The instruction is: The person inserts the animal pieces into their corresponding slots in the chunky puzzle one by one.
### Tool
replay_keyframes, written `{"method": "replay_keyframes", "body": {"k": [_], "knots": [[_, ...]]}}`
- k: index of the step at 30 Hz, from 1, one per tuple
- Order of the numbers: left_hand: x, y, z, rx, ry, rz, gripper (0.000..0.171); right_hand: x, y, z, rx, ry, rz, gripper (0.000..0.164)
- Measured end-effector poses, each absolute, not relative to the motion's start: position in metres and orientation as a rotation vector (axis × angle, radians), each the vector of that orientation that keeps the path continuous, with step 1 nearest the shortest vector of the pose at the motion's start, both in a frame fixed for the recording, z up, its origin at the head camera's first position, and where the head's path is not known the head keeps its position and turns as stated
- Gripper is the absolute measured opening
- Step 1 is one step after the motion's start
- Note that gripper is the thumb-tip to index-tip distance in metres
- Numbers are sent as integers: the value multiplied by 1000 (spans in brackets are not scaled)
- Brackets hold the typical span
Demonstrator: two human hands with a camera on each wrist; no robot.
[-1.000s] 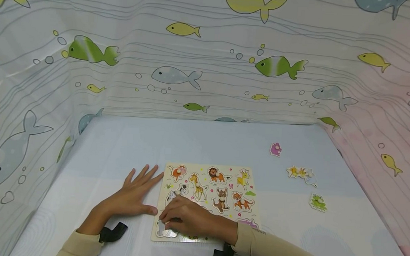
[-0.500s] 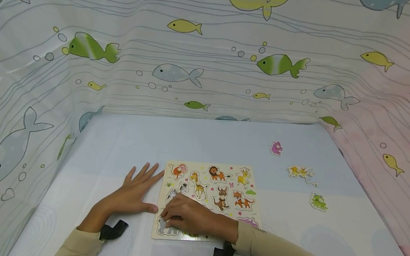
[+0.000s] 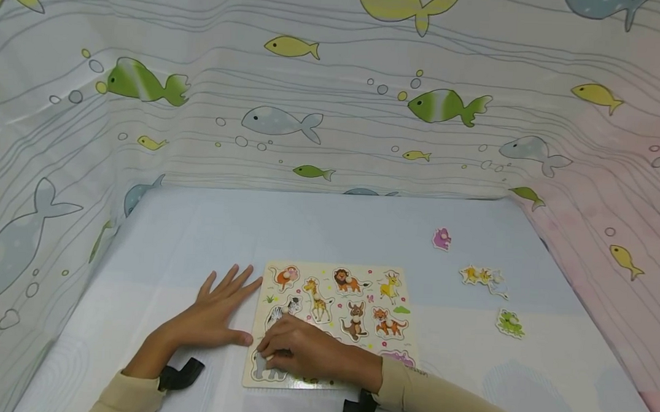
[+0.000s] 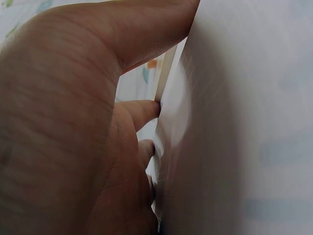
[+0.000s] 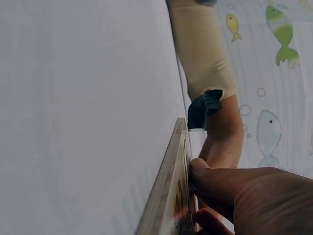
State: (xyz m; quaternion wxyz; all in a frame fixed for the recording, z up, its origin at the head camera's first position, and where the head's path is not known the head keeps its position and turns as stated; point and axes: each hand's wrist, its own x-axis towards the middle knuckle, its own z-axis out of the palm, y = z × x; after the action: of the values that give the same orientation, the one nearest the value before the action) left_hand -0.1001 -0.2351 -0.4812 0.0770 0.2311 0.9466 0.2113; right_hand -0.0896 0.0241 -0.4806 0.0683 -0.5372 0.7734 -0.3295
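Pinching the elephant piece [image 3: 273, 374] in our right hand [image 3: 304, 347], at the puzzle board's [image 3: 316, 268] near-left corner, we might jam it if it sits turned. Our left hand [image 3: 211, 317] lies spread on the table [image 3: 362, 232], thumb by the board's left edge; loose bracing could let the board slide. Room lies rightward, short of the frog piece [image 3: 510, 323].

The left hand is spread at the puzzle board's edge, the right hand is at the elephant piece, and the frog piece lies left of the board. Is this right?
No: the head view shows the frog piece lying right of the puzzle board, not left. The left hand and right hand are as you say.
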Motion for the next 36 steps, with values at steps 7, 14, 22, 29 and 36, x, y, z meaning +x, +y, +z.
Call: {"method": "replay_keyframes", "body": {"k": [7,14,22,29,36], "knots": [[-98,-235,-483,688,2840,636,111,-89,24,-484,-1620,2327,-1006,17],[-98,-236,-484,682,2834,628,111,-90,26,-485,-1591,2295,-1007,31],[-100,-235,-483,688,2835,616,112,-91,29,-479,-1503,2193,-1160,34],[-101,-235,-484,674,2843,589,113,-87,33,-460,-1480,2074,-1302,34],[-101,-235,-484,678,2849,607,112,-86,47,-443,-1363,2087,-1328,36]]}}
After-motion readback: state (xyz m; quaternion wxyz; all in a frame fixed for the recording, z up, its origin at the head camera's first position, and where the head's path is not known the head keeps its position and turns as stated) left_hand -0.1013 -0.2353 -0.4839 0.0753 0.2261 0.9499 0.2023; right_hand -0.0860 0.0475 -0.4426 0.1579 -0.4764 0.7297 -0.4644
